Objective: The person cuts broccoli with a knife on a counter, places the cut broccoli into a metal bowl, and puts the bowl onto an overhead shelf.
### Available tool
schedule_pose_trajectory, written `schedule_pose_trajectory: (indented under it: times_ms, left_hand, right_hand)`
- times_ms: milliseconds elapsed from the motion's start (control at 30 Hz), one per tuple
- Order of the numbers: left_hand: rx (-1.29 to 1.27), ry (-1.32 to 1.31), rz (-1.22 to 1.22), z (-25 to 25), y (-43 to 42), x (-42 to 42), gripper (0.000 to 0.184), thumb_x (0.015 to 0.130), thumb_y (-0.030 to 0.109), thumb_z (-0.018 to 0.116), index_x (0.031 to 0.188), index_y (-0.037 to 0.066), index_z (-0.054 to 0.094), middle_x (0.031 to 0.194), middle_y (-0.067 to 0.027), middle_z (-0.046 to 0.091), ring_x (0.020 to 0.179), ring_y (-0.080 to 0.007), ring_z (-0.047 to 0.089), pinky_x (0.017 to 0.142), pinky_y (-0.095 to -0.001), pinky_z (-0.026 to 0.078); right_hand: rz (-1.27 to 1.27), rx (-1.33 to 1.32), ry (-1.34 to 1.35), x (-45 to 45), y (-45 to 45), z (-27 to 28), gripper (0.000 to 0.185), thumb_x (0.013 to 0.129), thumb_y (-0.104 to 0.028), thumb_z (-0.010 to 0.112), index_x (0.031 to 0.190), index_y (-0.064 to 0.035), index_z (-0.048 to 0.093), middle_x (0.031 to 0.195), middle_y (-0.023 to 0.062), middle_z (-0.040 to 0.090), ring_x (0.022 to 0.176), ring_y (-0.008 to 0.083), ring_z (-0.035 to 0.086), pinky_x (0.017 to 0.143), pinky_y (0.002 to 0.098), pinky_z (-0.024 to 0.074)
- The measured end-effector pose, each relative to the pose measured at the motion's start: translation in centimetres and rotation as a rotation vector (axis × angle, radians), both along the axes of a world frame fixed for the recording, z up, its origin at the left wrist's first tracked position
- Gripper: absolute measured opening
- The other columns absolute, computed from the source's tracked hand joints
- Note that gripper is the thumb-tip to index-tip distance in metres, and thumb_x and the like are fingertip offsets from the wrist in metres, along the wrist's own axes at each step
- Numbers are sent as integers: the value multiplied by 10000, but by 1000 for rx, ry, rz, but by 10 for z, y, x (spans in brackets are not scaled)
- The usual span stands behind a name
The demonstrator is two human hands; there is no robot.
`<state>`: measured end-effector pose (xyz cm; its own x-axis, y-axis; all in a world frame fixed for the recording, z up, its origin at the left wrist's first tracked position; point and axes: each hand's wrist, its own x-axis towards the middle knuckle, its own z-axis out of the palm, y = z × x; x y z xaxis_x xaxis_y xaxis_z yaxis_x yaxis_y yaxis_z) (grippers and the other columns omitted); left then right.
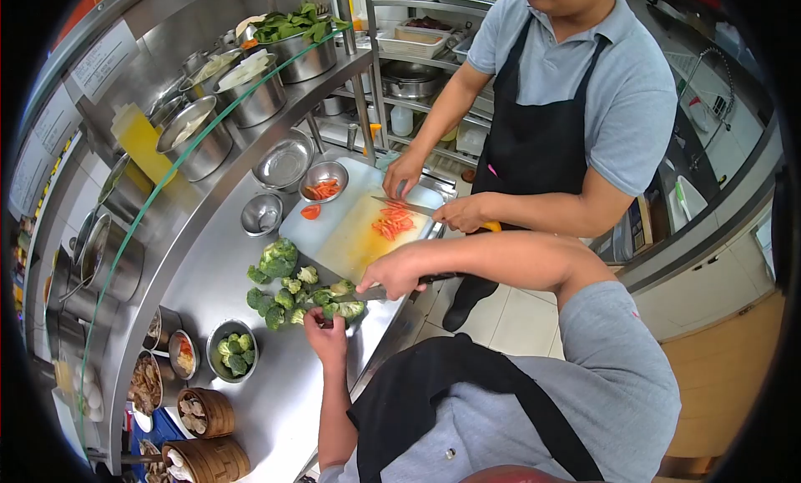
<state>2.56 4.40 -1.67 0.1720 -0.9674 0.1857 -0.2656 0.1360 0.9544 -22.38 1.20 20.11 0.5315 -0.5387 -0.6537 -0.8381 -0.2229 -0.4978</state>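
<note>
My right hand (392,274) grips a kitchen knife (369,295) by its black handle, with the index finger pointing along the blade. The blade reaches into the broccoli pieces at the near end of the cutting board. My left hand (326,333) has its fingers curled on a broccoli floret (345,310) just below the blade. Loose florets (284,299) lie to the left on the steel counter, beside a larger broccoli head (278,258). A steel bowl (254,368) with cut broccoli stands further left.
A co-worker (542,108) opposite slices tomato (394,223) with a yellow-handled knife (409,206) on the cutting board (350,241). Steel bowls (262,214) stand behind it. Bamboo steamers (219,412) sit at lower left. A raised shelf (250,141) holds several pots.
</note>
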Motion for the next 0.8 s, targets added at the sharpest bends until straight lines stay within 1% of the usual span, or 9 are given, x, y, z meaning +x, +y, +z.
schedule_pose_trajectory:
  times_ms: [100, 167, 233, 267, 433, 500, 633, 767, 800]
  left_hand:
    - [18, -45, 33, -1, -3, -1, 374, 851, 73, 769, 1169, -20, 597, 1013, -81, 591, 859, -171, 570, 771, -317, 512]
    - [-54, -100, 16, -15, -1, 3, 427, 854, 85, 774, 1231, -31, 610, 1069, -124, 630, 929, -224, 624, 822, -351, 537]
    - [-145, -203, 25, -3, 3, -1, 485, 853, 114, 795, 1283, -29, 623, 1132, -181, 657, 997, -305, 660, 869, -403, 553]
    - [-223, -248, 43, -21, -1, 2, 500, 852, 141, 810, 1290, -19, 632, 1161, -212, 664, 1009, -352, 672, 874, -434, 554]
    - [-17, -173, 31, 13, 5, 1, 455, 853, 138, 801, 1264, 2, 661, 1063, -146, 623, 836, -258, 636, 757, -368, 546]
    - [-11, -115, 24, 16, 4, -2, 434, 851, 122, 796, 1243, -17, 672, 1039, -130, 612, 823, -230, 632, 738, -350, 544]
    - [18, -158, 12, 18, 3, -1, 433, 856, 120, 774, 1256, -17, 680, 1031, -119, 623, 866, -225, 621, 761, -349, 544]
    - [-18, -99, 45, 13, 4, -6, 416, 859, 108, 782, 1242, -23, 686, 1009, -120, 602, 780, -216, 606, 719, -347, 536]
    - [-19, -103, 47, 13, 4, -7, 411, 858, 110, 776, 1238, -20, 685, 1015, -117, 607, 809, -217, 607, 729, -344, 536]
  right_hand:
    - [3, -111, 30, 10, 25, -2, 910, 831, 42, 588, 1686, -178, 366, 851, 211, 716, 524, 295, 662, 535, 447, 561]
    - [58, -94, 1, 8, 29, -21, 922, 807, 63, 559, 1680, -166, 371, 877, 229, 726, 540, 307, 673, 531, 444, 562]
    - [-46, -72, -43, 8, 29, -15, 863, 832, 64, 558, 1658, -132, 406, 1004, 209, 716, 575, 305, 681, 497, 421, 544]
    - [-83, -60, -62, 10, 29, -10, 843, 843, 63, 560, 1653, -122, 415, 1038, 202, 715, 579, 300, 679, 485, 410, 536]
    - [-196, 60, 13, 17, 22, 9, 778, 927, 32, 568, 1666, -157, 412, 934, 189, 713, 473, 210, 588, 480, 375, 517]
    - [-128, 52, 43, 11, 10, 9, 806, 946, 24, 551, 1680, -269, 394, 741, 113, 658, 448, 171, 554, 479, 349, 509]
    - [-74, 143, 46, 7, -17, 12, 830, 923, 38, 533, 1690, -236, 373, 733, 82, 584, 454, 172, 548, 487, 344, 505]
    - [-41, 133, 26, 1, -18, 3, 836, 920, 40, 529, 1691, -240, 371, 721, 78, 574, 458, 176, 560, 488, 348, 509]
    - [-58, 110, 46, 2, -12, 2, 825, 924, 41, 539, 1690, -214, 372, 770, 111, 625, 464, 190, 577, 492, 359, 510]
